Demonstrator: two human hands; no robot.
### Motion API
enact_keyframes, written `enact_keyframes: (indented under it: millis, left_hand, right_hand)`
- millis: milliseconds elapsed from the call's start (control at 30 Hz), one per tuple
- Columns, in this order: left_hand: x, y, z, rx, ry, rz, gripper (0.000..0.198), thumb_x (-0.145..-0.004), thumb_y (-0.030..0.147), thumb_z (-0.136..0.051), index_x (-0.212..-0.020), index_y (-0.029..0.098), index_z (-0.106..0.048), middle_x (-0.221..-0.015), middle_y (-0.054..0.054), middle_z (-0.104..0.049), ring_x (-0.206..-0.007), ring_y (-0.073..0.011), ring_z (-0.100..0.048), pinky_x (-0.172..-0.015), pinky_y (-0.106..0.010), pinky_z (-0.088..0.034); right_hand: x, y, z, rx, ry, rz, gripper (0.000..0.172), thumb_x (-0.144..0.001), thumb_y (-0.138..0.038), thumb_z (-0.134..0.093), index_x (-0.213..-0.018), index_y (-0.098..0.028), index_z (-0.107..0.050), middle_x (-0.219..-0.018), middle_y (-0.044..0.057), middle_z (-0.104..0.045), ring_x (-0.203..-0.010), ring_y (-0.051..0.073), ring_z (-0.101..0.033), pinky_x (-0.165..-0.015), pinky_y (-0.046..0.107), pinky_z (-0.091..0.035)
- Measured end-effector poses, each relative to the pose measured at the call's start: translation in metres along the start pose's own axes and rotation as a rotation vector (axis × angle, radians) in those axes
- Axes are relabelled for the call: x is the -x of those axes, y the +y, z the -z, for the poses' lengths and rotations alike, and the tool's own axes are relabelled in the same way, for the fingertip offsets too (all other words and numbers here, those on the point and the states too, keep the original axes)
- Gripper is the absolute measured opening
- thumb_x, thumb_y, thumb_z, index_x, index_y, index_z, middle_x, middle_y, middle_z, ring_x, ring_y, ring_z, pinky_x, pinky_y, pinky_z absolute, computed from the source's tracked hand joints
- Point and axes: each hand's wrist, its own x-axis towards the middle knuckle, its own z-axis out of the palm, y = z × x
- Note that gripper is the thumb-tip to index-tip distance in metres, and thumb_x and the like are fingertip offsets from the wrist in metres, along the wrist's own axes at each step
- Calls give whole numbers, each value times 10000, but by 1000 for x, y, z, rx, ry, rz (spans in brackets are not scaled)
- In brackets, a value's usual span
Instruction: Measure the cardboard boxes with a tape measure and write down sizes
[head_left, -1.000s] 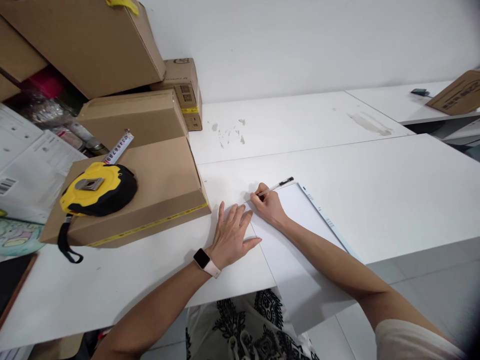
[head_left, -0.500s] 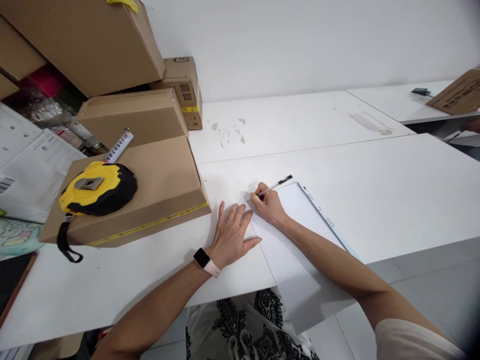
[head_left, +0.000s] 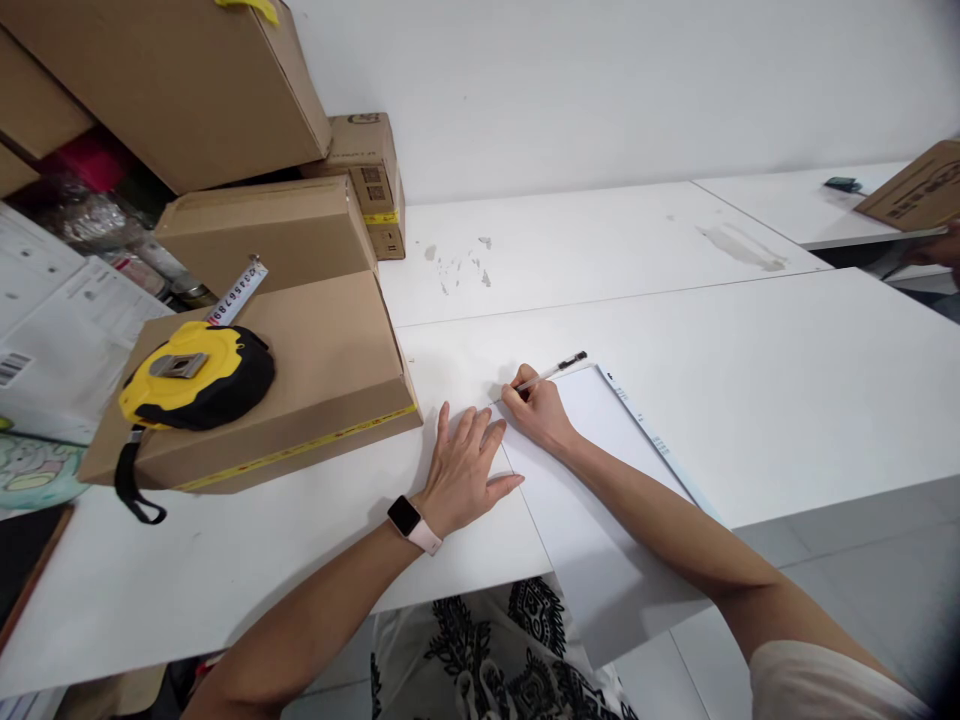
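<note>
A pen (head_left: pixel 561 364) with a dark end is gripped in my right hand (head_left: pixel 538 408), which rests near the top left corner of a white sheet of paper (head_left: pixel 592 480). The pen's tip is hidden behind my fingers. My left hand (head_left: pixel 466 470) lies flat with its fingers spread, the fingertips near the sheet's left edge and the thumb reaching over it. A watch (head_left: pixel 405 516) with a pale pink band is on my left wrist. The lower end of the paper hangs past the front edge of the white table (head_left: pixel 315 530).
Left of my hands, a yellow and black tape measure (head_left: pixel 196 375) with its blade partly out sits on a cardboard box (head_left: pixel 322 350). More boxes (head_left: pixel 225 90) are stacked behind it. At the far right, part of another person's hand (head_left: pixel 937 250) shows below a cardboard piece (head_left: pixel 919 190).
My hands, the pen and the paper stay almost where they were. At the far right edge, the other person's hand has shifted a little and shows more.
</note>
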Motion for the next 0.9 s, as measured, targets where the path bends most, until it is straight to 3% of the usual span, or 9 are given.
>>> enact_keyframes:
  millis: [600,900]
  left_hand:
    - [0,0,1,-3,-10,0,654,-928,585,-535,-1351,87,-526,-1414,-220,-544,-1355,-392,-444,-1201,-667,-92]
    - [0,0,-1,12,-2,2,665,-922,588,-547,-1359,87,-526,-1419,-224,-539,-1361,-398,-441,-1199,-670,-85]
  right_hand:
    - [0,0,1,5,14,-5,178,-784,-238,-537,-672,-241,-398,-505,-80,-376,-491,114,-371,-512,278,-275]
    - [-3,5,3,29,70,57,216,-880,-295,-525,-711,-240,-404,-570,-56,-418,-533,129,-404,-531,276,-316]
